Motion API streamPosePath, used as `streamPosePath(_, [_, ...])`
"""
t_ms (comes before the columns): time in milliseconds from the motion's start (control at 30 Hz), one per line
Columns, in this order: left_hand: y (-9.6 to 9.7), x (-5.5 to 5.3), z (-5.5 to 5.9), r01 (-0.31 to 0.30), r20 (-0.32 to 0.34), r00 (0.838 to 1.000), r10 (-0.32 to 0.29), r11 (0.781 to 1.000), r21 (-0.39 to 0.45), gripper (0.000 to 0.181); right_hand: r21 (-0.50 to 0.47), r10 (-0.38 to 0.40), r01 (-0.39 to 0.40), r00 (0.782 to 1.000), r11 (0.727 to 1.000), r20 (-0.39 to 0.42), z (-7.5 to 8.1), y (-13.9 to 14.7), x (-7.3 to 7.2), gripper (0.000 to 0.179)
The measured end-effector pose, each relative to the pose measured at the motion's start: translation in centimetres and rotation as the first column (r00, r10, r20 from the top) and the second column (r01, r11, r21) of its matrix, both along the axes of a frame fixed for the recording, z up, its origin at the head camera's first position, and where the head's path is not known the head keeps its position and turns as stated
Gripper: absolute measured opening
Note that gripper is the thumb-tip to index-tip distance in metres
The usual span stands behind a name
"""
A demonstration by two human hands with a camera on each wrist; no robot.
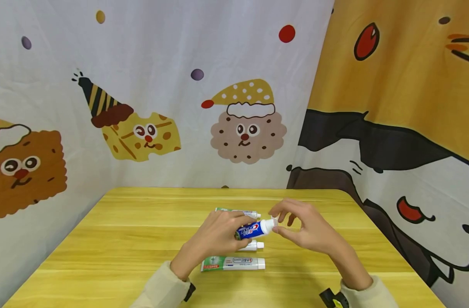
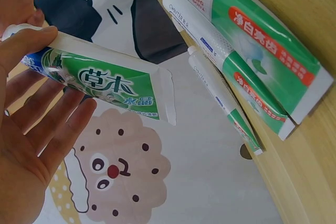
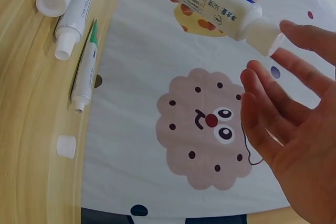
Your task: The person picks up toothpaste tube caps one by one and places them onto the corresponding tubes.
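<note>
Yellow table | blue toothpaste tube | gripped in left hand

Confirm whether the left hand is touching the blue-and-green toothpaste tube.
Touching. The left wrist view shows it: the left hand holds the tube, thumb lying across its surface.

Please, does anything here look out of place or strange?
Yes: a loose white cap lies on the table near the thinnest tube, whose nozzle looks bare. The held tube and the other two look capped, so it may belong there. I see no spill.
</note>
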State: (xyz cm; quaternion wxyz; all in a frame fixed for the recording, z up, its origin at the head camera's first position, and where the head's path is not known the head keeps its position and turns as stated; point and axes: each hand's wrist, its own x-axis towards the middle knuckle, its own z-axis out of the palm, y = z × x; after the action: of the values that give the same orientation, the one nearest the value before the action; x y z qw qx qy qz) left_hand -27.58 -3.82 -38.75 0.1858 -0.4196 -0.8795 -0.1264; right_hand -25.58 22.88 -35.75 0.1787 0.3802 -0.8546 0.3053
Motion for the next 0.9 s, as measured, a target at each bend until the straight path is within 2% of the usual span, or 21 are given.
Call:
streamPosePath(167, [-0.05, -0.03, -0.06, 0.005, 0.011, 1.000, -0.005, 1.000, 0.008, 0.046, 0.018, 0.072, -0.072, 0.997, 0.997, -0.027, -0.25, -0.11, -0.21, 0.038])
streamPosePath(367, [-0.06, -0.03, -0.03, 0.008, 0.000, 1.000, -0.008, 1.000, 0.004, 0.045, 0.022, 0.104, -0.104, 0.995, 0.994, -0.006, -0.25, -0.33, -0.16, 0.044])
streamPosePath(533, [-0.01, -0.08, 0.01, 0.013, -0.008, 1.000, -0.013, 1.000, 0.002, 0.045, 0.010, 0.140, -0.140, 0.989, 0.990, -0.041, -0.41, -0.41, -0.28, 0.042])
streamPosePath(633, [0.04, -0.09, 0.02, 0.014, -0.007, 1.000, -0.014, 1.000, 0.005, 0.045, 0.011, 0.138, -0.138, 0.989, 0.990, -0.052, -0.57, -0.36, -0.40, 0.036])
streamPosePath(900, [-0.04, -0.01, 0.07, 0.003, -0.013, 1.000, -0.003, 1.000, -0.001, 0.044, 0.022, 0.068, -0.068, 0.998, 0.997, -0.016, -0.69, -0.63, -0.26, 0.023])
